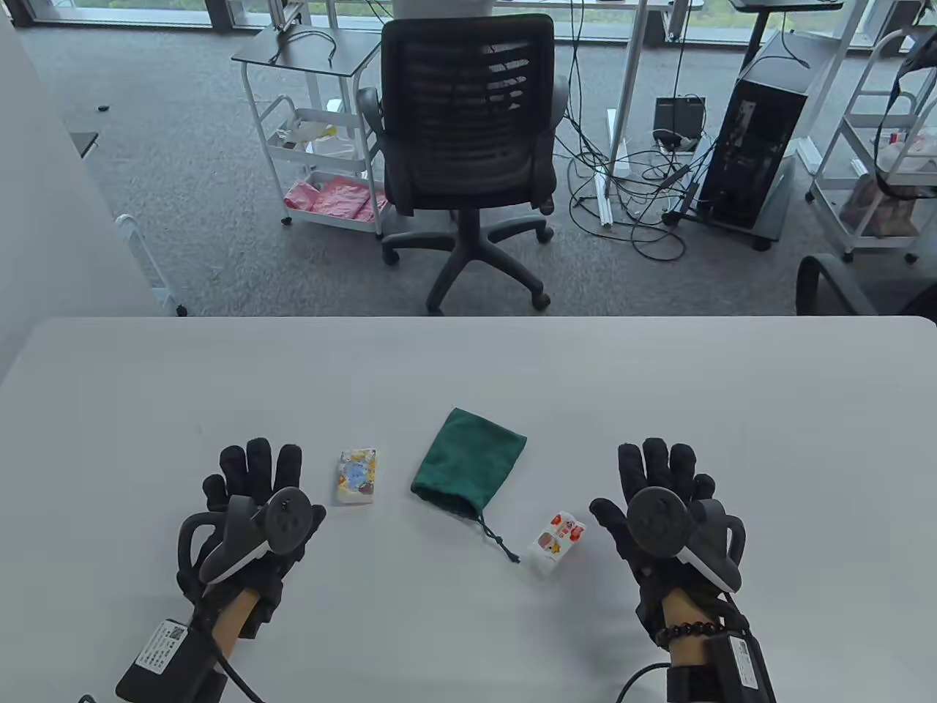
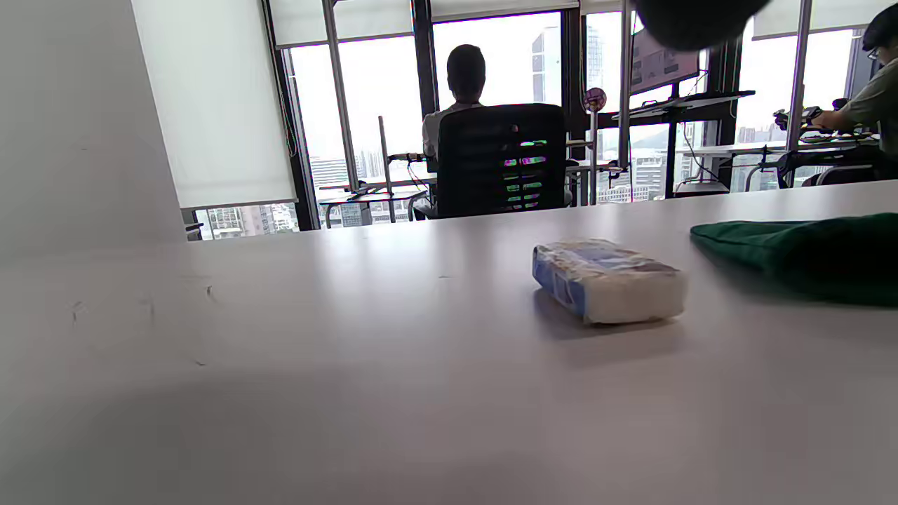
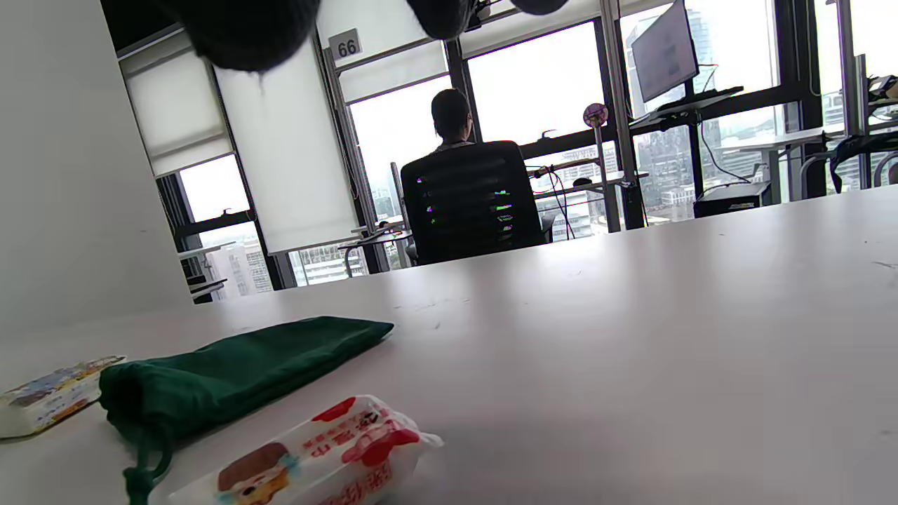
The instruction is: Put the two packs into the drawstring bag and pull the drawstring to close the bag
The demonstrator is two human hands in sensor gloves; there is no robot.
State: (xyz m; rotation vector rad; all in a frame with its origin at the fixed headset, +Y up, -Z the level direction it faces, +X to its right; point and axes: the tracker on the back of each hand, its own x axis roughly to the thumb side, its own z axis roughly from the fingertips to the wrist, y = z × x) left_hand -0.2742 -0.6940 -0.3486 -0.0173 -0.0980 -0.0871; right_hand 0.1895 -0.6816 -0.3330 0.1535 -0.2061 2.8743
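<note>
Table (image 1: 468,366): carries everything; both hands lie flat on it.
Left hand (image 1: 252,505): fingers spread and relaxed, holding nothing.
Right hand (image 1: 670,505): fingers straight, empty.
Drawstring bag (image 1: 468,458): midway between the hands; looks soft and limp, so pinch the mouth hem.
Blue pack (image 1: 357,476): just beside the left fingers; probably light, squashy.
Red pack (image 1: 558,542): beside the right thumb; grip its long sides.
Drawstring (image 1: 499,540): trails toward the red pack.

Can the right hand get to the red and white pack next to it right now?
Probably yes. The right hand lies flat and holds nothing, and the small red-and-white plastic pack lies just to its left on the white table with nothing between them.
</note>
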